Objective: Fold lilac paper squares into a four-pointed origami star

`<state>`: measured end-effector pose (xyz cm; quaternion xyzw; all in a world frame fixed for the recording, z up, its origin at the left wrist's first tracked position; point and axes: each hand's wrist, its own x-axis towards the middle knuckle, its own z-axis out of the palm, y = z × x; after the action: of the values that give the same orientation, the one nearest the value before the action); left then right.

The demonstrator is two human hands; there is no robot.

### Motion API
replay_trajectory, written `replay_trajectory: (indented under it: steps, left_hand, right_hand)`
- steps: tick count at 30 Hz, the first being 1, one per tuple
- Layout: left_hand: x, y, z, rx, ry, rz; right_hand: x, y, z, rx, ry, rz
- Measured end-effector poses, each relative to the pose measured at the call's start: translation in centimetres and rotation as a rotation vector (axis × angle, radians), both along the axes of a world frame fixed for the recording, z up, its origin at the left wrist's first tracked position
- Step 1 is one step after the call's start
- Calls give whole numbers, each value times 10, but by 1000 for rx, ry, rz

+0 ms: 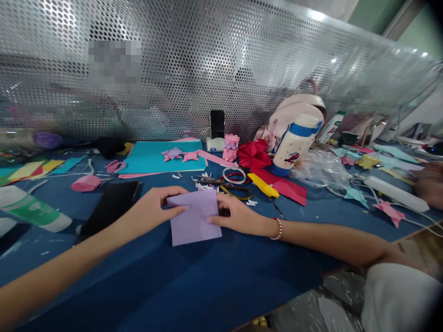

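Purple paper (196, 228) sits closest, above the blue tabletop (194, 281), and we grasp it between thumb and fingers of our left hand (166, 207) and right hand (233, 214), with scissors (221, 181) just beyond.

Seemingly a craft workspace: scissors (214, 180), paper scraps (205, 185) and folded paper stars (172, 154) cover a blue table (194, 286).

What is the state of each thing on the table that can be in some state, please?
Purple paper: held up between both hands, flat
Left hand: closed on the paper
Right hand: closed on the paper
Phone: upright, screen dark
Backpack: standing upright
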<state>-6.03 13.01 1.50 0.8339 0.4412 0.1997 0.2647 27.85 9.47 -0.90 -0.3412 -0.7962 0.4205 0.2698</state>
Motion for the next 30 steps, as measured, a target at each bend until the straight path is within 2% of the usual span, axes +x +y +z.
replay_trajectory:
  steps: [3,9,12,15,20,24,27,30]
  left_hand:
    - [-10,-11,-4,125,74,13]
    - [-51,-50,-22,472,241,167]
    - [-60,-62,-30,568,306,161]
    - [-61,-63,-32,624,339,127]
    - [-51,-59,-23,682,334,67]
    - [-26,-66,-20,658,290,-114]
    - [0,-70,-29,601,256,-277]
    - [22,-70,-40,528,228,-377]
  right_hand:
    - [-10,13,-5,-16,39,-9]
    - [0,16,-9,3,62,-28]
    - [2,15,-11,27,46,-51]
    - [1,13,-13,61,20,-76]
    - [-1,14,-6,144,5,-126]
    - [-17,29,6,216,20,-150]
    - [-48,44,13,206,30,-92]
    - [-94,58,15,158,23,-9]
